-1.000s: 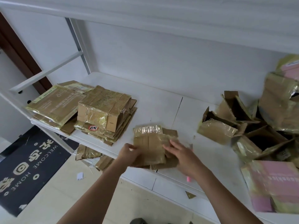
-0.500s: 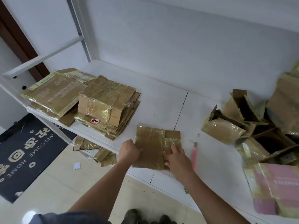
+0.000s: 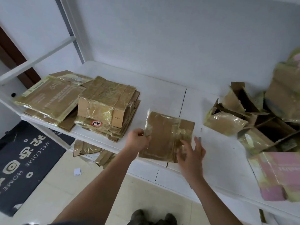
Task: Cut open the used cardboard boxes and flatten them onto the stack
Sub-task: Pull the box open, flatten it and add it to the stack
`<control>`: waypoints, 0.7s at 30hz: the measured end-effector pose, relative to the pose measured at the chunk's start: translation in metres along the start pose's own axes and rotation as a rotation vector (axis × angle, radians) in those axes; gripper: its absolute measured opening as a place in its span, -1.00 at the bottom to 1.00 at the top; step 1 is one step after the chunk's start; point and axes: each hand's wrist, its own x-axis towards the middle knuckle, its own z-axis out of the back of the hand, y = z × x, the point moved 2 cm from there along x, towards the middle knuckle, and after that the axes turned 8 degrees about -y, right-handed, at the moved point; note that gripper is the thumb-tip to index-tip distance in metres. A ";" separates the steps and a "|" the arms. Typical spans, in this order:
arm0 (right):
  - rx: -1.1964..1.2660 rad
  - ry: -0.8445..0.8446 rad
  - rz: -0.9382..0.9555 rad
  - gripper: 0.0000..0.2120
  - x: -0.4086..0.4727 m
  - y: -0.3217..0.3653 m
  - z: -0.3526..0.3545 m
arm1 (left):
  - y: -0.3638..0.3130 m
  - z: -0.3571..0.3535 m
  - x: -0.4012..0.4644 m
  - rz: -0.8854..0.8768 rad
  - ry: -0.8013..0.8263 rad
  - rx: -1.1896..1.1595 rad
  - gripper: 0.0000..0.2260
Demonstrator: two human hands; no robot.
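Observation:
A flattened, tape-covered cardboard box (image 3: 164,135) lies on the white shelf (image 3: 162,98) near its front edge. My left hand (image 3: 138,140) pinches the box's left edge. Hovering over the box's lower right corner, my right hand (image 3: 191,151) has its fingers spread and holds nothing. To the left stands the stack of flattened boxes (image 3: 107,108), with a wider flat carton (image 3: 52,98) beside it. Only the tip of the pink cutter (image 3: 199,138) shows behind my right hand.
Several uncut brown boxes (image 3: 253,120) are heaped at the right of the shelf, with a pink box (image 3: 279,174) at the front right. Cardboard scraps (image 3: 90,151) lie under the shelf. A dark welcome mat (image 3: 24,159) covers the floor at left.
My right hand has lifted off the flattened box and its fingers have spread. The box has stayed on the shelf while the view tilted down.

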 end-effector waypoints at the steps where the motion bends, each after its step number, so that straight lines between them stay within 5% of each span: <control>1: 0.025 -0.107 -0.065 -0.57 -0.003 0.007 0.003 | -0.009 0.003 -0.003 -0.016 -0.022 -0.060 -0.90; 3: 0.202 -0.212 -0.207 -0.44 -0.004 0.026 0.008 | -0.024 0.008 -0.008 0.011 -0.077 -0.211 -0.86; 8: 0.926 0.034 -0.351 -0.22 0.023 0.080 0.018 | -0.036 0.020 -0.028 0.139 -0.038 -0.490 -0.96; 11: 0.905 -0.023 -0.226 -0.23 0.034 0.097 0.018 | -0.027 0.037 -0.037 0.185 -0.014 -0.527 -0.89; 15: 0.839 -0.001 -0.020 -0.34 0.046 0.121 0.007 | -0.022 0.084 -0.031 0.135 -0.272 -0.757 -0.67; 21: 0.794 0.112 0.122 -0.41 0.060 0.181 -0.020 | -0.032 0.145 -0.004 -0.071 -0.424 -0.542 -0.50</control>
